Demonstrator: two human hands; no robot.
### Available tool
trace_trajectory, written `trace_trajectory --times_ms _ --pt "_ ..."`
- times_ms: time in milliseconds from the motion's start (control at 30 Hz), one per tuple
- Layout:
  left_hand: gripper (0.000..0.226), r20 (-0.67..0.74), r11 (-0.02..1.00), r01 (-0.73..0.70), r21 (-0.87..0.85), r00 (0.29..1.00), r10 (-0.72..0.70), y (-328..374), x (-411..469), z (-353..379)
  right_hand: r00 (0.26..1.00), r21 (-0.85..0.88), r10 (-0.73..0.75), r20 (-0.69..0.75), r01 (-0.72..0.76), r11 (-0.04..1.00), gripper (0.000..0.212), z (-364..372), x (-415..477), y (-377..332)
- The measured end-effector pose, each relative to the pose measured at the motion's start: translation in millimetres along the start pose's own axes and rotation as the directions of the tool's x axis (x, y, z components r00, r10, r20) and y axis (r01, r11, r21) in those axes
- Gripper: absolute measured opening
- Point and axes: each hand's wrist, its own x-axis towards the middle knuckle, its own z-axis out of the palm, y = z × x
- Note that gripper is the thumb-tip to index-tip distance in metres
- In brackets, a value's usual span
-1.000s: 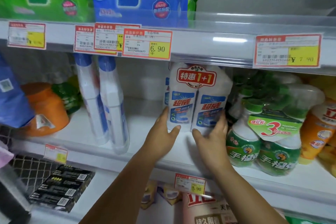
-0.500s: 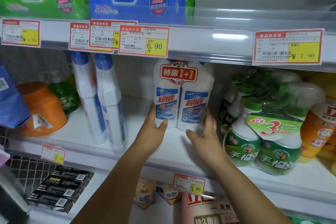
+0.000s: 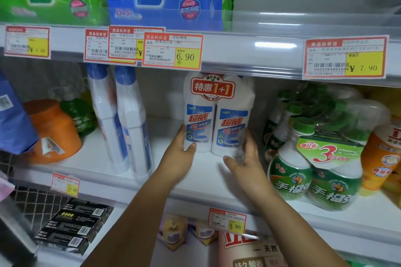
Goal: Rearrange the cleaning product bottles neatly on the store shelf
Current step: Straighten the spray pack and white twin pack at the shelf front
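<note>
A shrink-wrapped twin pack of white cleaner bottles point(image 3: 217, 115) with a red "1+1" label stands upright in the middle of the white shelf point(image 3: 206, 171), set well back. My left hand point(image 3: 180, 158) cups its lower left side, thumb against the front. Against its lower right side rests my right hand point(image 3: 245, 162), slightly blurred, with the thumb spread out. A pair of tall white bottles with blue caps point(image 3: 121, 123) leans to the left of it. To the right sits a green spray-bottle pack point(image 3: 314, 171) marked "3".
An orange jug point(image 3: 54, 132) and a blue bag point(image 3: 13, 119) fill the shelf's left end, orange bottles point(image 3: 382, 158) the right end. The upper shelf rail with price tags point(image 3: 249, 50) hangs low over the bottle tops. Black boxes point(image 3: 73, 227) lie on the shelf below.
The twin pack has moved left and deeper into the shelf, away from the green pack, with both hands following it.
</note>
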Motion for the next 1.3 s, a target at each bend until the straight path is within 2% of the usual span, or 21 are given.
trace_trajectory --times_ms 100,233,333,400,467,533,667,700,767,967,1133,1300 --pt "0.053 -0.036 0.997 -0.028 0.077 0.999 0.031 3 -13 -6 1.0 0.038 0.004 -0.003 -0.004 0.999 0.083 0 -3 2" --pt "0.044 -0.025 0.962 -0.179 0.204 0.982 0.188 11 -54 -20 0.99 0.001 -0.056 -0.126 0.057 0.998 0.068 2 -12 0" --pt "0.036 -0.149 0.916 -0.321 0.242 0.92 0.362 22 -85 -44 0.98 0.022 -0.102 -0.171 0.107 0.994 0.055 9 -23 -11" --pt "0.036 -0.271 0.895 -0.36 0.265 0.862 0.427 26 -99 -65 0.988 0.059 -0.096 -0.123 0.104 0.993 0.047 23 -32 -22" --pt "0.031 -0.353 0.897 -0.339 0.282 0.833 0.426 21 -106 -86 0.997 0.09 -0.082 0.0 0.082 0.993 0.043 42 -41 -34" --pt "0.029 -0.371 0.897 -0.292 0.331 0.834 0.408 9 -107 -103 0.986 0.056 -0.085 0.144 0.077 0.995 0.048 66 -45 -47" --pt "0.032 -0.342 0.896 -0.201 0.397 0.873 0.347 -17 -103 -126 0.959 -0.043 -0.073 0.273 0.088 0.995 0.082 113 -35 -71" --pt "0.032 -0.341 0.898 -0.189 0.397 0.878 0.335 -21 -102 -128 0.96 -0.042 -0.071 0.271 0.085 0.995 0.089 124 -32 -75" --pt "0.033 -0.344 0.904 -0.169 0.394 0.885 0.315 -25 -100 -131 0.968 -0.012 -0.098 0.233 0.104 0.995 0.086 142 -25 -82" --pt "0.038 -0.35 0.924 -0.163 0.345 0.891 0.288 -26 -95 -120 0.985 -0.096 -0.089 0.148 0.104 0.99 0.047 151 -11 -81" --pt "0.045 -0.272 0.931 -0.181 0.316 0.923 0.272 -20 -90 -99 0.979 -0.072 -0.061 0.197 0.076 0.995 0.041 96 -9 -63" --pt "0.073 -0.153 0.962 -0.117 0.249 0.976 0.158 -15 -78 -74 0.991 -0.018 0.001 0.132 0.002 1.0 0.034 24 -21 -37"
